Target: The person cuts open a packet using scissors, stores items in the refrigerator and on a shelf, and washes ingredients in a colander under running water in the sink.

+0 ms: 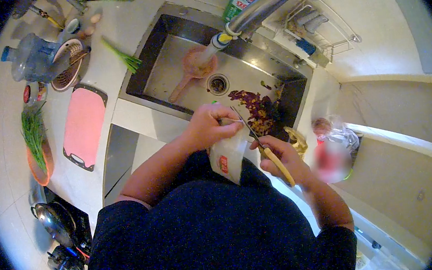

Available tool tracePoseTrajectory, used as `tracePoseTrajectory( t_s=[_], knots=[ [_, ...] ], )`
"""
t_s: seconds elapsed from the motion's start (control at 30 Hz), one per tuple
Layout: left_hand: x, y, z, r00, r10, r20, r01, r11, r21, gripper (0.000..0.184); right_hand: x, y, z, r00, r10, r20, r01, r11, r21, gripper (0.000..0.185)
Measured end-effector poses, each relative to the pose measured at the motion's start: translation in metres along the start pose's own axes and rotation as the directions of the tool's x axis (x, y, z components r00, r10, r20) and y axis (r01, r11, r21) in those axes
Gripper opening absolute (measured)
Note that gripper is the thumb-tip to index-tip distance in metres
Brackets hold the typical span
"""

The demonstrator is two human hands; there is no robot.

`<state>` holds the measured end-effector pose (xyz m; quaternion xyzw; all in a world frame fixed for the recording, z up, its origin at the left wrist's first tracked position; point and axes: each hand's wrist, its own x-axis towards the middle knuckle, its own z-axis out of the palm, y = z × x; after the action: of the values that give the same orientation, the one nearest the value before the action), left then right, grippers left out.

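My left hand [215, 127] pinches the top of a white plastic packet [232, 154] with a red label, which hangs in front of my dark shirt. In my right hand [285, 157] is a pair of scissors [276, 163] with a yellow handle. Their dark blades point up and left, at the top edge of the packet near my left fingertips. Whether they have cut into the packet I cannot tell. Both hands are at the front edge of the steel sink [162, 78], beside a heap of dark red and yellowish scraps [257, 111].
A pink ladle-like scoop [199, 64] lies in the sink under the faucet [261, 10]. On the left counter are a pink cutting board [85, 126], green onion [123, 55], a basket of greens [36, 135] and a large water bottle [34, 58]. Pots [57, 223] stand lower left.
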<state>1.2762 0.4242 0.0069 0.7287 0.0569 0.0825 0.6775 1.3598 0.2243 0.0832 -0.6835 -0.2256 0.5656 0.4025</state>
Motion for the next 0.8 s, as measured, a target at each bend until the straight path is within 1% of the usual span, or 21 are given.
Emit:
tracePoseTrajectory(
  t_s=[0.1, 0.2, 0.23, 0.33, 0.37, 0.47, 0.5, 0.53, 0.6, 0.63, 0.73, 0.8],
  knots=[
    [0.0, 0.002, -0.001, 1.0, -0.006, 0.023, 0.007, 0.999, -0.054, 0.012, 0.0, 0.004, 0.004, 0.993, -0.104, 0.052, 0.089, 0.968, 0.237, 0.06],
    [-0.001, 0.004, -0.003, 0.998, -0.034, 0.05, 0.04, 0.992, -0.119, 0.013, 0.002, 0.011, 0.0, 0.994, -0.105, -0.012, 0.101, 0.909, 0.405, 0.064],
    [-0.001, 0.004, -0.003, 0.997, -0.048, 0.06, 0.056, 0.988, -0.141, 0.013, 0.006, 0.024, 0.0, 0.974, -0.196, -0.117, 0.228, 0.863, 0.45, 0.058],
    [-0.001, 0.006, -0.002, 0.987, -0.101, 0.121, 0.12, 0.979, -0.164, 0.015, 0.005, 0.014, 0.005, 0.917, -0.161, -0.366, 0.275, 0.919, 0.283, 0.044],
    [0.0, 0.005, 0.0, 0.986, -0.081, 0.147, 0.104, 0.982, -0.155, 0.015, 0.007, 0.012, 0.005, 0.908, -0.157, -0.387, 0.295, 0.897, 0.328, 0.041],
    [0.002, 0.004, 0.006, 0.975, -0.027, 0.219, 0.062, 0.986, -0.157, 0.016, 0.01, 0.003, 0.015, 0.849, -0.133, -0.511, 0.335, 0.883, 0.327, 0.041],
    [0.003, 0.007, 0.009, 0.972, -0.011, 0.236, 0.053, 0.983, -0.175, 0.016, 0.014, 0.005, 0.013, 0.847, -0.175, -0.502, 0.36, 0.883, 0.3, 0.039],
    [0.003, 0.009, 0.011, 0.968, 0.007, 0.251, 0.043, 0.98, -0.192, 0.016, 0.014, 0.003, 0.014, 0.855, -0.153, -0.496, 0.339, 0.888, 0.311, 0.039],
    [0.004, 0.004, 0.013, 0.954, -0.005, 0.3, 0.049, 0.989, -0.141, 0.017, 0.015, -0.005, 0.016, 0.871, -0.111, -0.479, 0.295, 0.897, 0.329, 0.037],
    [0.004, 0.003, 0.014, 0.947, -0.012, 0.322, 0.051, 0.992, -0.115, 0.017, 0.016, -0.005, 0.017, 0.866, -0.119, -0.486, 0.284, 0.916, 0.282, 0.036],
    [-0.001, 0.008, 0.024, 0.979, -0.027, 0.202, 0.068, 0.978, -0.199, 0.016, 0.015, -0.007, 0.018, 0.859, -0.08, -0.506, 0.286, 0.894, 0.345, 0.036],
    [-0.008, 0.005, 0.029, 0.995, 0.018, 0.095, -0.005, 0.991, -0.135, 0.019, 0.013, -0.014, 0.02, 0.872, -0.028, -0.488, 0.279, 0.849, 0.449, 0.036]
  ],
)
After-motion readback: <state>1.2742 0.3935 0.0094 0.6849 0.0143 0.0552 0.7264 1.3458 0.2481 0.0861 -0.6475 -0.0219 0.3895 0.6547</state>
